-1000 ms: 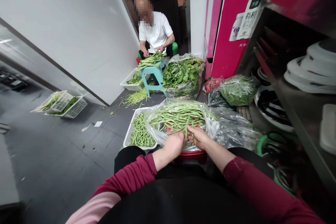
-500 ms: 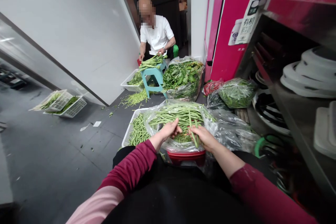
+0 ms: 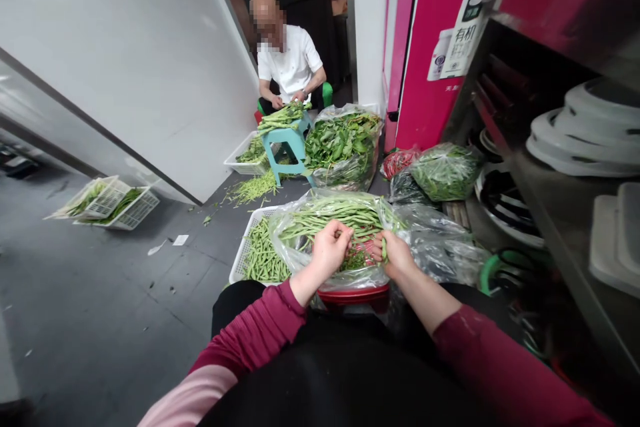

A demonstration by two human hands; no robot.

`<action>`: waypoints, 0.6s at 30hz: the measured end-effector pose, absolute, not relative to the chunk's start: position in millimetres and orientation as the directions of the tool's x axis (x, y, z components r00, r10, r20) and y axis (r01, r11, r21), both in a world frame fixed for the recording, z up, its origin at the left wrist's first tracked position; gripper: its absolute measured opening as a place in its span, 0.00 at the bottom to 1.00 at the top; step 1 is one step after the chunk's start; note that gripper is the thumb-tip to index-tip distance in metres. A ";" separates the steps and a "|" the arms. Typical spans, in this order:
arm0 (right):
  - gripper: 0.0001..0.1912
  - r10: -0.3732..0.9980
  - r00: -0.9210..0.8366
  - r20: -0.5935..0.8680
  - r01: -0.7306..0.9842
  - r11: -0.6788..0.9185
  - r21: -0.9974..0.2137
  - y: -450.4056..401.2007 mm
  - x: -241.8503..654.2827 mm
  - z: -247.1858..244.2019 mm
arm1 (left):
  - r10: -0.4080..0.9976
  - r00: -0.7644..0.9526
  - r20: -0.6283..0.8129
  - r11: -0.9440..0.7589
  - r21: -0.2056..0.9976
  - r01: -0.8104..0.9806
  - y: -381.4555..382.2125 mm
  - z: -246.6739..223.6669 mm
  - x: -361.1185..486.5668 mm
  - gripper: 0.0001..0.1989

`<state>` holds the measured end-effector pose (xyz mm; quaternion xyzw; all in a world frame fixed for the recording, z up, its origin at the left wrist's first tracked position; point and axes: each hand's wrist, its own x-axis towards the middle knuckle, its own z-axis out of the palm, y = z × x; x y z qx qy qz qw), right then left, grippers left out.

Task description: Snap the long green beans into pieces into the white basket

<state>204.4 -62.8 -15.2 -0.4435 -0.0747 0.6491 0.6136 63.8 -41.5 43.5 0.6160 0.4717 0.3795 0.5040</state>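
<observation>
My right hand (image 3: pixel 397 257) is closed round a green bean (image 3: pixel 384 250), whose short green end shows at the fingers. Facing it, my left hand (image 3: pixel 331 250) has thumb and fingertips pinched together; anything between them is too small to make out. Both hands are over a clear plastic bag (image 3: pixel 287 235) of long green beans (image 3: pixel 335 215), with small green trimmings (image 3: pixel 357 259) on its near side. The bag rests on a red container (image 3: pixel 350 297) in front of my lap. To the left, a white basket (image 3: pixel 239 260) holds short bean pieces (image 3: pixel 264 253).
A co-worker (image 3: pixel 290 63) in white sits behind a blue stool (image 3: pixel 283 140) bearing green stalks. Nearby is a large bag of leafy greens (image 3: pixel 345 140). Two tilted white baskets (image 3: pixel 133 210) stand left. A metal shelf (image 3: pixel 555 213) with white dishes borders the right.
My left hand has moved nearer my right and closed into a pinch. The long beans that stuck out of my right hand no longer show. The view has shifted slightly.
</observation>
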 end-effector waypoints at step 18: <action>0.14 0.905 -0.323 -0.277 -0.395 -0.395 -0.829 -81.4 201.2 -4.2 | 0.770 0.571 -0.285 0.242 0.958 0.152 -36.3 25.1 48.1 0.21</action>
